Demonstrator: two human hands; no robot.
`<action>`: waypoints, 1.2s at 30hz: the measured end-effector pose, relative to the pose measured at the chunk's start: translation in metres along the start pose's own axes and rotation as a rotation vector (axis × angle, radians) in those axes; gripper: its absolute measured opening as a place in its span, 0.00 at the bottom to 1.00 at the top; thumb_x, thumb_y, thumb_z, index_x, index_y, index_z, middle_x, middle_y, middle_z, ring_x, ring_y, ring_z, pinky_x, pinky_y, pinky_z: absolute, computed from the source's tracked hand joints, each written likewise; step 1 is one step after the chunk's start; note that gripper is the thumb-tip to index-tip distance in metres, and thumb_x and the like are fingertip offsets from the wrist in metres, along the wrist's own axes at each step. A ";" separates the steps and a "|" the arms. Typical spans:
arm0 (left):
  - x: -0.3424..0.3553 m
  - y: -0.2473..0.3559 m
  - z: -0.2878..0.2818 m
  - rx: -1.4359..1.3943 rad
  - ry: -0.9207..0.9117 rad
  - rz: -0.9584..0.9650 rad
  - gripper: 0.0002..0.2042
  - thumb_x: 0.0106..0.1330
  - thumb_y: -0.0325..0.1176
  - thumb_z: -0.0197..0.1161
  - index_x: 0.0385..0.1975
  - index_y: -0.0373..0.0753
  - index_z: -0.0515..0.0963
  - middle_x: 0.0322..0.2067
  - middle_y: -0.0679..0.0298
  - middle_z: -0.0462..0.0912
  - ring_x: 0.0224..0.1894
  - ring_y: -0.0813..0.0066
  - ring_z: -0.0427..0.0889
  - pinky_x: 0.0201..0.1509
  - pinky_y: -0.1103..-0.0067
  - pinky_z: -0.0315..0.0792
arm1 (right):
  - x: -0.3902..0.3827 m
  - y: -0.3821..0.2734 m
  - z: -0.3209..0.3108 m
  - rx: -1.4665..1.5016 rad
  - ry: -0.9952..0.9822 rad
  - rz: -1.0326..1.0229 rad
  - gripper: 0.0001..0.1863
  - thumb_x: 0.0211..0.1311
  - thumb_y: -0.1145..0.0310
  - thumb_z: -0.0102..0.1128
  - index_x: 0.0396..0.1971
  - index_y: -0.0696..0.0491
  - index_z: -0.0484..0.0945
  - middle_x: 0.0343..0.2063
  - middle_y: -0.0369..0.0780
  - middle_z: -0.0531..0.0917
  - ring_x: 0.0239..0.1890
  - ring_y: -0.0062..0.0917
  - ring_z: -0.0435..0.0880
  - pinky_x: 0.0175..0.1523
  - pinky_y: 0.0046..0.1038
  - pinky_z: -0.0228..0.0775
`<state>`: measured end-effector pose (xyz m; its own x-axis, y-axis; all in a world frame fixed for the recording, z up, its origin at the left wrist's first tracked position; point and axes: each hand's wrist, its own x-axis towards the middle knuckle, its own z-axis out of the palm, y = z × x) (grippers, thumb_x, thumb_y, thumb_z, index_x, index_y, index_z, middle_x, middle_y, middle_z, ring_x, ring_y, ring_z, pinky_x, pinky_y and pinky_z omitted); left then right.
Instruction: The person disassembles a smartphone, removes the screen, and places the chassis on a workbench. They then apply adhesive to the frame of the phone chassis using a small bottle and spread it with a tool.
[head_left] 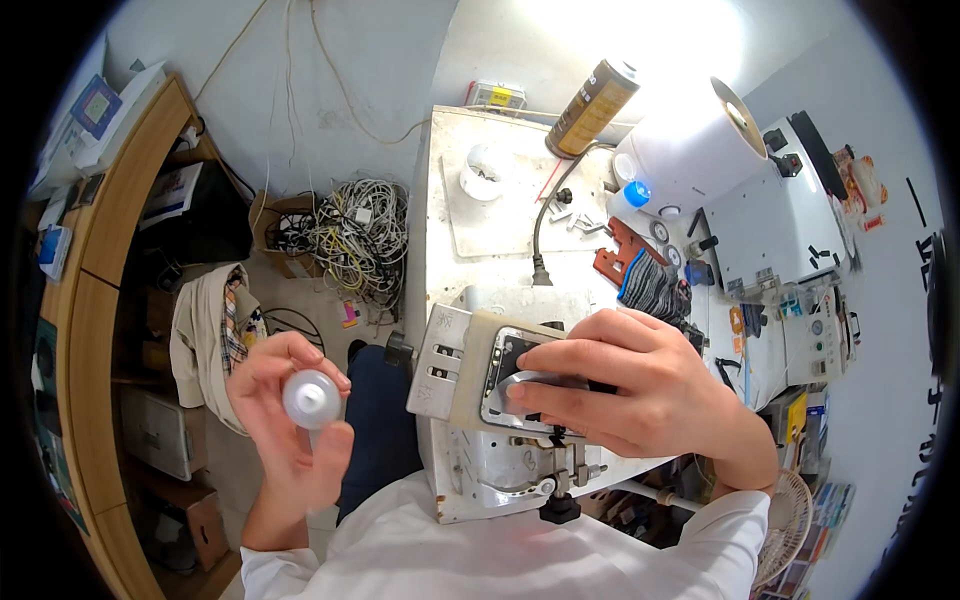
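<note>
White shirt (470, 555): nearest, at 6 o'clock; I take the boxy device (475, 370) as clock hub, 12 = away from the shirt.
L hand (275, 430): out at 9, raised, clear of the bench (450, 285), thumb & fingers curled round a white bottle (312, 398).
R hand (640, 380): at 3, over the device's R end, two digits apparently pinching a grey piece (545, 380) at the dark panel (505, 352).
Handling tip: IMO best to keep the grey piece low & flat w/ light, even pressure, off the panel's silvery rim, rest of R hand steadying; bottle nozzle up & off to the side, so no drips.
Device: mid-view at the bench's near edge, long axis approx 9:30–3:30, pale slotted end pointing 9:30; far end under R hand, can't tell.
Grey piece: long axis abt 9–3, rounded end to 9.
Bottle: nozzle pointing up, axis approx vert.
Metal clamp (560, 470): just beside the device at 5; can't tell if it grips it.
Cord plug (541, 272): 1 o'clock.
Striped glove (655, 285): 2.
White tub (487, 185): 12, further back.
Spray can (597, 108): nr 1, tilted.
Cable heap (360, 235): 10:30, on floor side.
</note>
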<state>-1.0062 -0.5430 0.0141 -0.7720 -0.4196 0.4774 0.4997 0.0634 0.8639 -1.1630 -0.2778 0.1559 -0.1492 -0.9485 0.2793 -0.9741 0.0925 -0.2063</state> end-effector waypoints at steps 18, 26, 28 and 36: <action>0.040 0.062 0.011 0.676 -0.479 0.375 0.23 0.57 0.28 0.77 0.55 0.38 0.84 0.52 0.58 0.83 0.49 0.56 0.81 0.51 0.68 0.76 | 0.003 0.011 0.004 0.234 0.035 0.024 0.16 0.50 0.70 0.78 0.42 0.49 0.90 0.46 0.32 0.86 0.41 0.29 0.84 0.44 0.33 0.78; 0.062 0.078 0.024 0.834 -0.615 0.477 0.23 0.53 0.26 0.75 0.53 0.37 0.86 0.51 0.60 0.84 0.49 0.59 0.81 0.50 0.71 0.78 | 0.006 0.012 0.002 0.280 -0.002 0.043 0.19 0.51 0.73 0.76 0.46 0.50 0.85 0.37 0.32 0.82 0.43 0.30 0.82 0.45 0.34 0.77; 0.066 0.080 0.028 0.849 -0.627 0.508 0.23 0.51 0.25 0.75 0.52 0.37 0.87 0.51 0.60 0.84 0.50 0.60 0.81 0.50 0.71 0.79 | 0.006 0.011 0.000 0.273 0.007 0.042 0.21 0.52 0.74 0.75 0.49 0.50 0.83 0.36 0.33 0.82 0.43 0.31 0.82 0.45 0.36 0.76; 0.071 0.082 0.033 0.898 -0.670 0.529 0.24 0.48 0.24 0.74 0.50 0.38 0.87 0.50 0.62 0.85 0.50 0.61 0.82 0.51 0.72 0.80 | 0.008 0.012 -0.003 0.269 -0.015 0.051 0.22 0.55 0.74 0.73 0.51 0.51 0.82 0.36 0.36 0.84 0.44 0.33 0.83 0.48 0.37 0.77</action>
<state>-1.0334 -0.5376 0.1241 -0.7381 0.3755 0.5605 0.5691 0.7928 0.2183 -1.1760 -0.2832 0.1580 -0.1927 -0.9491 0.2491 -0.8851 0.0586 -0.4617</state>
